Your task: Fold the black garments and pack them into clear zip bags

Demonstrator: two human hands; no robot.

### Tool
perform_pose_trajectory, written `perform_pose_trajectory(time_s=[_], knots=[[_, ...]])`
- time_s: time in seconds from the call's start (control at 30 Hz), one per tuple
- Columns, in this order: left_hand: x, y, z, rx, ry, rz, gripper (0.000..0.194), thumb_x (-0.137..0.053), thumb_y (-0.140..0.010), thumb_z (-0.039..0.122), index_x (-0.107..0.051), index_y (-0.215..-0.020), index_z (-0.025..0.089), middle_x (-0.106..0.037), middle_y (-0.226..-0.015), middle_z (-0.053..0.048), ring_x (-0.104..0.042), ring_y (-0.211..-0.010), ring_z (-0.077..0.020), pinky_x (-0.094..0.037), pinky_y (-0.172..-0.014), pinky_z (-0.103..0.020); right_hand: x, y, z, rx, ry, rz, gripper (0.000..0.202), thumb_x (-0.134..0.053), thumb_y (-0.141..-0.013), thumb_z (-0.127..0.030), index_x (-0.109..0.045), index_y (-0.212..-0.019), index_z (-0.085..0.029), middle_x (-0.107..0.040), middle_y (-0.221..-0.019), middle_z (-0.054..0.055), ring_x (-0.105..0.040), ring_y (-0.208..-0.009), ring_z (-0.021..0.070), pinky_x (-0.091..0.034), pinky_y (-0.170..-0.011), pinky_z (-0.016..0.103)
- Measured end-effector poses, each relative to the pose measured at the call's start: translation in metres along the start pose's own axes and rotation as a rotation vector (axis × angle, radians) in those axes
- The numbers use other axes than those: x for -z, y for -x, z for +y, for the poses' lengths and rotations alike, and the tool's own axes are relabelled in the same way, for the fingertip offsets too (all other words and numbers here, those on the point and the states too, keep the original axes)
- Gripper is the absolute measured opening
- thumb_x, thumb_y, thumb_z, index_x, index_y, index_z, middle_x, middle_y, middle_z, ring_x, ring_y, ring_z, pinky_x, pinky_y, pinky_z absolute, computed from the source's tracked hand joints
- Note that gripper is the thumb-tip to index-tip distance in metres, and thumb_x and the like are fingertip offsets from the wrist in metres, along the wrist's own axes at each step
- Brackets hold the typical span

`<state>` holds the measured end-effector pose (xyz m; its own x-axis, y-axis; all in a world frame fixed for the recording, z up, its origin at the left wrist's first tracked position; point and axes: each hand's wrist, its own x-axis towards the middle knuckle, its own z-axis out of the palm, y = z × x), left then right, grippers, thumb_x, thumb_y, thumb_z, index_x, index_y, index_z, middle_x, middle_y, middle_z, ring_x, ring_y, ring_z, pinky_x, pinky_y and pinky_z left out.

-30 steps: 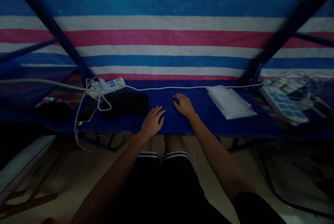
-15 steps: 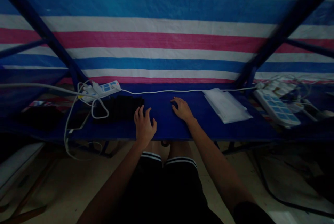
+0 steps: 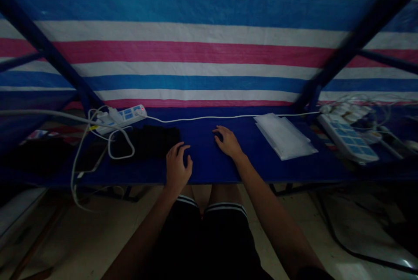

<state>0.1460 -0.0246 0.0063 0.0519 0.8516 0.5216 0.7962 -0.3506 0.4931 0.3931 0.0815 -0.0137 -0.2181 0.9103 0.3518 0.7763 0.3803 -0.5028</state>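
Both hands are over a dark blue table (image 3: 209, 162). My left hand (image 3: 177, 166) has its fingers apart and holds nothing; it is beside the right end of a folded black cloth-like item (image 3: 153, 140). My right hand (image 3: 227, 141) rests near the middle of the table, fingers spread and nothing held. To its right lie some translucent white plastic sheets or bags (image 3: 284, 135), overlapping and not touched by either hand.
A white power strip (image 3: 127, 116) with plugs and looped cables sits at the left, near a dark phone-like device (image 3: 89, 158). Another strip (image 3: 349, 137) lies right among tangled cables. A thin white cord (image 3: 202, 118) crosses the back. Blue metal posts rise before a striped sheet.
The view has shifted slightly, so the table sits lower in the picture. My left hand has drawn back a little from the black item. My right hand stays about where it was.
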Motion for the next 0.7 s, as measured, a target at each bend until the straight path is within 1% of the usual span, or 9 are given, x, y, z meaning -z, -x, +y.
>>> perform_pose_trajectory(time_s=[0.07,0.13,0.2,0.3,0.43,0.5,0.6,0.7], knots=[[0.007,-0.003,-0.004,-0.02,0.062,0.009,0.031,-0.053,-0.097,0.016,-0.062,-0.126,0.02,-0.06,-0.137,-0.014,-0.056,-0.131,-0.0303,-0.045,-0.115,-0.052,0.0,0.001,0.0,-0.001,-0.013,0.0,0.03,-0.055,-0.098,-0.023,-0.07,-0.123,-0.018,-0.064,-0.147,0.017,-0.056,-0.142,0.0283,-0.041,-0.122,0.051],[0.017,-0.006,-0.009,-0.042,0.073,0.005,0.032,-0.052,-0.098,0.016,-0.061,-0.128,0.021,-0.059,-0.137,-0.013,-0.056,-0.131,-0.0294,-0.046,-0.116,-0.05,0.0,0.002,0.001,0.004,-0.025,-0.002,0.03,-0.056,-0.098,-0.024,-0.07,-0.123,-0.019,-0.063,-0.147,0.016,-0.055,-0.143,0.0289,-0.041,-0.122,0.053],[0.026,-0.009,-0.015,-0.051,0.023,-0.003,0.033,-0.052,-0.098,0.017,-0.06,-0.13,0.021,-0.059,-0.136,-0.013,-0.056,-0.13,-0.0297,-0.046,-0.115,-0.05,0.001,0.003,0.001,0.013,-0.038,-0.007,0.03,-0.056,-0.097,-0.024,-0.07,-0.124,-0.019,-0.063,-0.147,0.017,-0.055,-0.143,0.0294,-0.04,-0.123,0.054],[0.036,-0.011,-0.026,-0.028,-0.123,-0.013,0.036,-0.053,-0.098,0.019,-0.06,-0.133,0.02,-0.059,-0.136,-0.015,-0.055,-0.131,-0.0334,-0.046,-0.114,-0.054,0.001,0.007,0.002,0.026,-0.056,-0.018,0.031,-0.057,-0.098,-0.024,-0.07,-0.125,-0.019,-0.061,-0.149,0.017,-0.053,-0.145,0.0293,-0.04,-0.123,0.054],[0.039,-0.006,-0.034,0.015,-0.268,-0.07,0.044,-0.057,-0.098,0.028,-0.056,-0.141,0.019,-0.056,-0.145,-0.018,-0.05,-0.138,-0.0383,-0.044,-0.115,-0.059,0.004,0.012,0.001,0.026,-0.079,-0.037,0.032,-0.057,-0.099,-0.026,-0.069,-0.127,-0.019,-0.059,-0.152,0.017,-0.05,-0.147,0.0294,-0.04,-0.124,0.054],[0.039,-0.003,-0.036,0.026,-0.312,-0.102,0.049,-0.059,-0.098,0.035,-0.056,-0.144,0.018,-0.052,-0.151,-0.019,-0.047,-0.142,-0.0406,-0.042,-0.116,-0.06,0.006,0.014,0.0,0.021,-0.089,-0.048,0.032,-0.056,-0.1,-0.027,-0.069,-0.128,-0.019,-0.059,-0.152,0.018,-0.05,-0.148,0.03,-0.04,-0.124,0.055],[0.04,0.0,-0.038,0.04,-0.374,-0.142,0.054,-0.062,-0.098,0.042,-0.057,-0.146,0.02,-0.046,-0.16,-0.02,-0.041,-0.146,-0.044,-0.04,-0.116,-0.064,0.009,0.015,-0.003,0.016,-0.1,-0.063,0.032,-0.056,-0.1,-0.028,-0.069,-0.128,-0.019,-0.058,-0.153,0.018,-0.049,-0.149,0.0305,-0.04,-0.123,0.055],[0.04,0.001,-0.038,0.025,-0.394,-0.153,0.053,-0.062,-0.098,0.04,-0.057,-0.147,0.023,-0.048,-0.161,-0.017,-0.038,-0.15,-0.0443,-0.036,-0.118,-0.067,0.01,0.017,-0.004,0.009,-0.106,-0.07,0.032,-0.057,-0.1,-0.028,-0.069,-0.129,-0.02,-0.057,-0.154,0.017,-0.047,-0.15,0.0309,-0.039,-0.124,0.056]])
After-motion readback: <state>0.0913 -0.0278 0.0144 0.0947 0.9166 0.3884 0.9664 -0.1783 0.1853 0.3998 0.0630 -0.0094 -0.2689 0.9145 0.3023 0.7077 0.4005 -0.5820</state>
